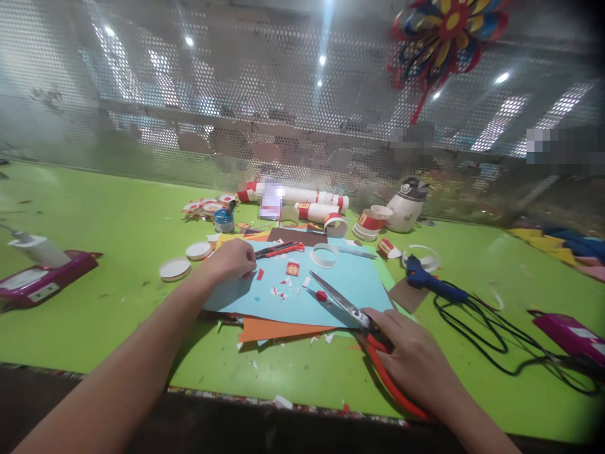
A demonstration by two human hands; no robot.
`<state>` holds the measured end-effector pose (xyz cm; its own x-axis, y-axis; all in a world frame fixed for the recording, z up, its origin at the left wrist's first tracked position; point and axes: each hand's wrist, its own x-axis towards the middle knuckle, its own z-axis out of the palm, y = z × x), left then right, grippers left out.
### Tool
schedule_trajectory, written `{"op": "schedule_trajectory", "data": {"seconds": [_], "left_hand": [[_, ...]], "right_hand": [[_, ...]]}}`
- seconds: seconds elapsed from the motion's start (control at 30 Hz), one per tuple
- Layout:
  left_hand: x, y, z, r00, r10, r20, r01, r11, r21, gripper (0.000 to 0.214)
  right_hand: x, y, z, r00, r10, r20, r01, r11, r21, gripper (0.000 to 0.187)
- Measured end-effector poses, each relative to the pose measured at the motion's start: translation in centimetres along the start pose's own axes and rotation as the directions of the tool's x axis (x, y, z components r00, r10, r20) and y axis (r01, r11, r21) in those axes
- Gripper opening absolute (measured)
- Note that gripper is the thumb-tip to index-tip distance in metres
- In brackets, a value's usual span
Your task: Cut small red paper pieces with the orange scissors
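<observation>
By the blue paper (359, 274), near right, the right hand (406, 347) grips scissors (360, 317) that could scatter scraps (321, 296) if swung left; whether the curled left hand (237, 260) holds anything, I cannot tell.

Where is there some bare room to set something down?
Mostly bare, apart from specks: the green tabletop between the left magenta power strip and the flat round white lids; also between the blue glue gun and the yellow-and-blue pile. Crowded: the light-blue paper sheet, under scraps and red-handled scissors.
</observation>
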<state>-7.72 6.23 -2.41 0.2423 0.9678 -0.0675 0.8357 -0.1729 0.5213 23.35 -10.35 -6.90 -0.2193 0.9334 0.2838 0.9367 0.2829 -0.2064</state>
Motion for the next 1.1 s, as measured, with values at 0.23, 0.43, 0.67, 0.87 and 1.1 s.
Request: {"op": "schedule_trajectory", "data": {"seconds": [0.23,0.43,0.67,0.87,1.1], "left_hand": [[0.0,0.4,0.3,0.980,0.126,-0.154,-0.113,0.990,0.089,0.015],[-0.9,2.1,1.8,0.951,0.281,-0.128,-0.282,0.959,0.014,0.019],[-0.8,1.8,2.6,0.919,0.376,-0.118,-0.379,0.925,-0.003,0.021],[-1.5,3.2,2.4,0.896,0.440,-0.053,-0.437,0.898,0.051,0.022],[-2.4,6.8,2.5,0.835,0.546,0.073,-0.551,0.823,0.141,0.019]], "right_hand": [[-0.1,-0.2,-0.5,0.999,0.017,-0.047,-0.014,0.997,0.073,0.032],[2.0,-0.7,-3.4,0.994,0.057,-0.097,-0.038,0.980,0.195,0.021],[7.9,-1.8,-3.8,0.973,0.129,-0.190,-0.062,0.945,0.322,0.032],[8.2,-0.3,-1.4,0.965,0.194,-0.177,-0.117,0.922,0.370,0.034],[7.4,0.3,-1.3,0.962,0.204,-0.181,-0.125,0.919,0.373,0.031]]}}
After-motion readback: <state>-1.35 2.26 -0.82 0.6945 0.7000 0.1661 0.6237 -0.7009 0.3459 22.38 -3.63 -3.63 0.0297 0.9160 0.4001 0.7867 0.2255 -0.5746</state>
